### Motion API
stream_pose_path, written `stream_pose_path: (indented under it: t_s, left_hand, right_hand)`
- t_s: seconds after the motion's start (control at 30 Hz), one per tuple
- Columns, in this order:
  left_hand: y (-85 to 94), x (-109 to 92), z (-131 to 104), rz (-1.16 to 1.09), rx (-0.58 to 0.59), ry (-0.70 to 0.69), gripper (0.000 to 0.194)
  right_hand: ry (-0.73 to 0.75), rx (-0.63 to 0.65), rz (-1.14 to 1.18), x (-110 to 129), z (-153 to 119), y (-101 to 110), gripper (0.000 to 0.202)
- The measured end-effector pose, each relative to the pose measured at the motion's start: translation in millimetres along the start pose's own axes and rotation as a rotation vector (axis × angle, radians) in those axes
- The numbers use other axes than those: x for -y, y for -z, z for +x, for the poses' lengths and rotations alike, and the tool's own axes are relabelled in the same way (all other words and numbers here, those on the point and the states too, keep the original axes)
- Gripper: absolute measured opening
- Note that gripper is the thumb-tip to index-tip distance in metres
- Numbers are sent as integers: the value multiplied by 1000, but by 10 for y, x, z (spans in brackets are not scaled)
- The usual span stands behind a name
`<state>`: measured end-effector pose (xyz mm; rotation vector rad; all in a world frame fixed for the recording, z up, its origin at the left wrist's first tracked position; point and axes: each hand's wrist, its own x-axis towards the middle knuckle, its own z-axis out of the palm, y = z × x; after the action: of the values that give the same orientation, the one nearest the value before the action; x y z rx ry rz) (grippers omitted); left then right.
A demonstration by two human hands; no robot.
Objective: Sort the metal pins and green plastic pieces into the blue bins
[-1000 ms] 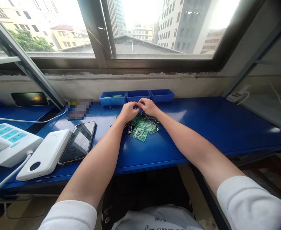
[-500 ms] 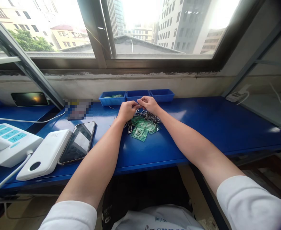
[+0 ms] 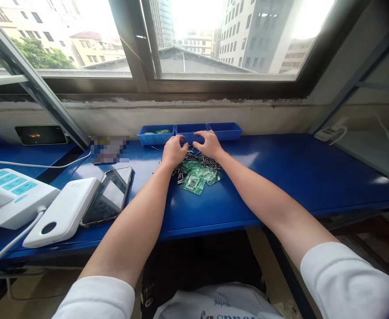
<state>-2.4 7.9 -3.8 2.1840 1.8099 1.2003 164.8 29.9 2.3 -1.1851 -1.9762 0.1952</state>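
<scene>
My left hand [image 3: 175, 151] hovers at the left of a pile of small dark metal pins [image 3: 191, 155], its thumb and fingers apart. Across from it, my right hand [image 3: 209, 144] is over the pile's right side, thumb and forefinger spread, with nothing I can make out between them. Small green plastic bags [image 3: 194, 182] with light, slim pieces inside lie on the near side of the pins. Just beyond my hands stands a blue bin [image 3: 190, 128], the middle one of three. Parts of the pile are hidden under my hands.
Green bags lie in the left blue bin [image 3: 156, 138]; the right bin [image 3: 225, 131] adjoins the middle one. To the left on the blue table [image 3: 280, 177] are a phone [image 3: 109, 195], a white power bank [image 3: 61, 212] and a power strip [image 3: 18, 195]. A window is behind.
My hands, which were together at the fingertips over the pile, have moved apart and their fingers have opened. The bins and bags look unmoved.
</scene>
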Motion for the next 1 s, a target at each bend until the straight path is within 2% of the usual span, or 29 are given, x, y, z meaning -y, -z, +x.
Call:
stream_pose_path:
  t_s: [0.13, 0.27, 0.57, 0.8, 1.0]
  left_hand:
    - [-40, 38, 11, 36, 22, -3, 31]
    - [-58, 55, 13, 61, 43, -20, 31]
    - [-36, 30, -14, 68, 96, -17, 33]
    - [-40, 22, -19, 81, 148, -16, 32]
    - [-34, 25, -22, 98, 175, -35, 33]
  right_hand:
    - [-14, 131, -269, 7, -23, -49, 59]
    - [-30, 221, -357, 17, -24, -56, 67]
    - [-73, 222, -365, -47, 53, -87, 80]
    - [-118, 273, -339, -169, 99, -154, 81]
    - [-81, 169, -280, -134, 59, -129, 71]
